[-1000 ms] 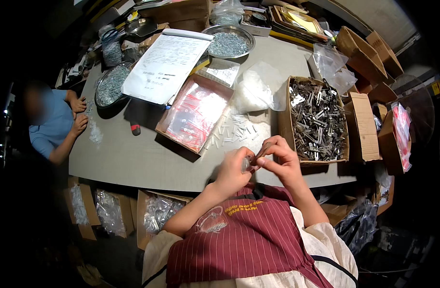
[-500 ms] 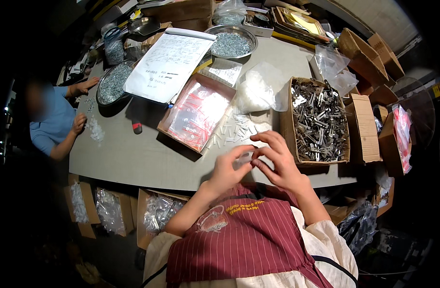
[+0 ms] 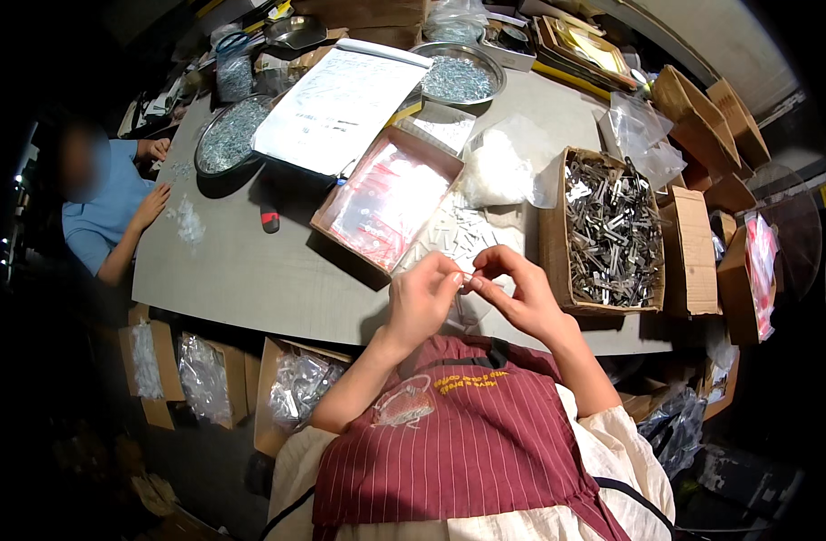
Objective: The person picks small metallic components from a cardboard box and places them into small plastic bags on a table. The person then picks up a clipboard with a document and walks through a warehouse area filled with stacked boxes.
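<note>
My left hand [image 3: 422,299] and my right hand [image 3: 523,293] meet above the front edge of the table, fingertips pinched together. Between them is what looks like a small clear plastic bag [image 3: 467,314], hanging below the fingers; a tiny whitish bit shows at the pinch. Just beyond lie several small white plastic pieces [image 3: 449,236], loose on the table. A shallow cardboard box [image 3: 348,242] left of them holds clear bags with red edges. On the right, near my right hand, stands a cardboard box [image 3: 554,261] full of dark and silver metal clip-like parts.
Behind are a bag of white pieces [image 3: 498,171], a clipboard with papers [image 3: 336,108] and round metal trays [image 3: 501,88] of small screws. A red-and-black tool [image 3: 269,222] lies left. Another person [image 3: 111,203] sits at the left end. Open cartons [image 3: 692,252] crowd the right.
My fingers have closed together on the small bag, and my left fingers have straightened into a pinch. The other person's hands have shifted on the table. The whole view has swung slightly.
</note>
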`<state>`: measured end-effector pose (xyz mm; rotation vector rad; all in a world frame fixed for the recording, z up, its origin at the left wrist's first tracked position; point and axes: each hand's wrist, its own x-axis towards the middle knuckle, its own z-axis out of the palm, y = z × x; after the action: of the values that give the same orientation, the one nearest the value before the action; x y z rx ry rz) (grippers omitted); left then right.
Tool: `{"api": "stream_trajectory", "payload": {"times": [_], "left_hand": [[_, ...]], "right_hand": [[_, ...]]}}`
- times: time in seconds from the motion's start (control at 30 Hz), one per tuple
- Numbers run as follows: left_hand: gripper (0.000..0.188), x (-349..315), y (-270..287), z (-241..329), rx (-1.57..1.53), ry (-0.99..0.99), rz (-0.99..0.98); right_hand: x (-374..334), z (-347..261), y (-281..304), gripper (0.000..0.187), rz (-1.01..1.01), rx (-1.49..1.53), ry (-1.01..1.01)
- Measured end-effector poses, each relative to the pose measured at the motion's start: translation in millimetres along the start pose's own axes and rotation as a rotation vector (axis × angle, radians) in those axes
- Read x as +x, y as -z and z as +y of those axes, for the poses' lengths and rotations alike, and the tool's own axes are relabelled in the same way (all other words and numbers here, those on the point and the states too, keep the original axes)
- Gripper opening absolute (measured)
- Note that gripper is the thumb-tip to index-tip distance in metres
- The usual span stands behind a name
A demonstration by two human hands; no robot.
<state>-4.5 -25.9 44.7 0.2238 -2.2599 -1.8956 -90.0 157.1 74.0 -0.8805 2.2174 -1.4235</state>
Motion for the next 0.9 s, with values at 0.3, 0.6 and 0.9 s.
{"api": "stream_trajectory", "payload": {"times": [0.3,0.6,0.9], "left_hand": [[0.007,-31,34,-15,0.141,-0.107,0.150],[0.013,-92,102,-38,-0.150,0.115,0.417],[0.018,-117,123,-59,-0.822,0.260,0.753]], "right_hand": [[28,-7,-42,0.014,-0.221,-0.197,0.245],[72,-21,-101,0.018,-0.490,-0.146,0.536],[117,-5,-140,0.019,-0.407,-0.014,0.362]]}}
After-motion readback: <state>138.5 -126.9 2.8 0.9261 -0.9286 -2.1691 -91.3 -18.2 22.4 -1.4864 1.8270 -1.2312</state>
